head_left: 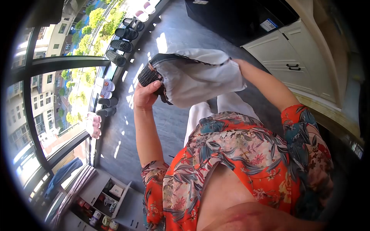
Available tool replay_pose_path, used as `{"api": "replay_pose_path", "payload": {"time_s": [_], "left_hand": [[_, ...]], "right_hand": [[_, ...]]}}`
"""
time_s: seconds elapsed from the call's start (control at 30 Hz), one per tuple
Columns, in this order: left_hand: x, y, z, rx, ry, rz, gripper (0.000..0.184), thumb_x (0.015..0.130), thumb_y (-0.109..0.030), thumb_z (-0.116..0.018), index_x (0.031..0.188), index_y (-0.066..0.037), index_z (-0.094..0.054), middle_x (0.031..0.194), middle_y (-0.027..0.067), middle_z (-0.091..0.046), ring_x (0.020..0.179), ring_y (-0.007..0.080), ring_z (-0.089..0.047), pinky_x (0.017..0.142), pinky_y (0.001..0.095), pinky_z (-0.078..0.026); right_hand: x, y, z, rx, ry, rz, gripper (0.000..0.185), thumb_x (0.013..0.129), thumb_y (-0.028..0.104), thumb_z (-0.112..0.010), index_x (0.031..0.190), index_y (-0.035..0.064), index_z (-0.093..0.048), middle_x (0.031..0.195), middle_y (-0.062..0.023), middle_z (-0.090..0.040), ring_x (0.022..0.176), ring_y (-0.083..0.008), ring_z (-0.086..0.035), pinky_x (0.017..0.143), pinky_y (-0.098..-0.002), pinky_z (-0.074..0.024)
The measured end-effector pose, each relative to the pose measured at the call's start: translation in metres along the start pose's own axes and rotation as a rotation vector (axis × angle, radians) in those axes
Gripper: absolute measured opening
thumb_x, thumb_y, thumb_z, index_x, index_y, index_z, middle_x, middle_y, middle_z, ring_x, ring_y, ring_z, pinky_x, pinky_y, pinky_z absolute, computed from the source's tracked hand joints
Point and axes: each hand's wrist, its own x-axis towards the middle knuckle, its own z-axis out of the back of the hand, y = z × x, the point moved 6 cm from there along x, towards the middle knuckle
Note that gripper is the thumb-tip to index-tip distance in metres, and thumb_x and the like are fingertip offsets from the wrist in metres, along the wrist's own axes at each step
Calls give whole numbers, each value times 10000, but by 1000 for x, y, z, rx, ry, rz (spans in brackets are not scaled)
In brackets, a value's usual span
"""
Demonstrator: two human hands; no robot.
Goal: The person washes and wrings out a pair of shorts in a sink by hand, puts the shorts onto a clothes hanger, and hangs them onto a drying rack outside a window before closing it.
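Observation:
In front of my body hangs a white cloth garment [200,82] with a dark, gathered band and dark trim along its upper edge. Its exact kind is hard to make out. My left hand [145,95] is closed on the gathered band, thumb on top. On the other side, my right hand [239,66] reaches into or behind the garment's edge. The cloth covers the fingers of that hand, so their grip is hidden.
Several pairs of slippers [122,46] line the window ledge at left. A white cabinet [291,57] and a black appliance [235,19] stand at upper right. An open drawer [122,198] sticks out at lower left, near a curtain [73,192].

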Motion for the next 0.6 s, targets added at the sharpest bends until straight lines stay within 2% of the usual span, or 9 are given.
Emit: {"api": "replay_pose_path", "payload": {"time_s": [0.1,0.13,0.17,0.23,0.37,0.47,0.53,0.57,0.6], "left_hand": [[-15,7,42,3,-100,-11,543,729,1,-655,1239,-7,-469,1075,78,-591,983,206,-578,886,334,-452],[-19,7,53,-27,-142,-34,533,738,3,-640,1241,-7,-467,1082,80,-587,991,208,-575,892,340,-448],[-23,5,63,-58,-185,-58,522,747,6,-625,1244,-7,-464,1089,82,-583,999,210,-572,898,346,-445],[-29,1,87,-117,-262,-94,499,769,13,-588,1250,-6,-456,1111,90,-572,1027,219,-560,922,364,-431],[-34,-10,97,-41,-266,-144,501,766,22,-592,1249,3,-462,1119,92,-573,1038,215,-556,926,360,-426],[-27,-27,63,86,-179,-121,504,746,19,-624,1230,8,-485,1091,78,-589,1012,198,-566,907,341,-433],[-22,-17,42,227,-149,-38,515,724,19,-652,1216,11,-501,1064,65,-602,980,183,-578,890,323,-439],[-18,-5,33,353,-80,24,508,728,27,-644,1217,15,-508,1118,80,-597,1022,186,-565,929,322,-420],[-15,8,20,490,-79,87,471,723,14,-666,1176,11,-540,1080,62,-604,945,161,-577,859,310,-457]], "right_hand": [[-39,56,63,-289,-125,141,373,924,301,-467,1154,19,-553,1152,-75,-593,1019,-193,-577,930,-333,-443],[-63,69,82,-139,-225,168,319,912,239,-509,1117,2,-568,1112,-87,-611,981,-181,-593,885,-328,-472],[-75,83,92,-302,-276,282,306,889,209,-546,1108,-3,-572,1102,-88,-615,979,-187,-593,898,-332,-460],[-105,111,114,-61,-327,358,291,870,200,-575,1093,14,-583,1096,-90,-614,994,-192,-584,915,-348,-443],[-139,137,105,-116,-280,616,232,835,237,-632,1021,99,-613,1034,-51,-625,947,-170,-569,865,-358,-439],[-138,97,179,-578,-923,250,210,811,258,-648,966,121,-613,918,-16,-625,843,-162,-582,780,-350,-462],[-126,83,242,-1424,-1043,-74,196,799,265,-645,924,120,-604,814,8,-597,754,-138,-588,675,-323,-478],[-116,78,225,-1219,-959,3,185,803,258,-636,915,115,-603,798,13,-591,733,-126,-586,646,-305,-474],[-103,68,176,-1011,-872,67,173,808,251,-628,906,110,-601,782,17,-585,712,-114,-584,617,-287,-470]]}}
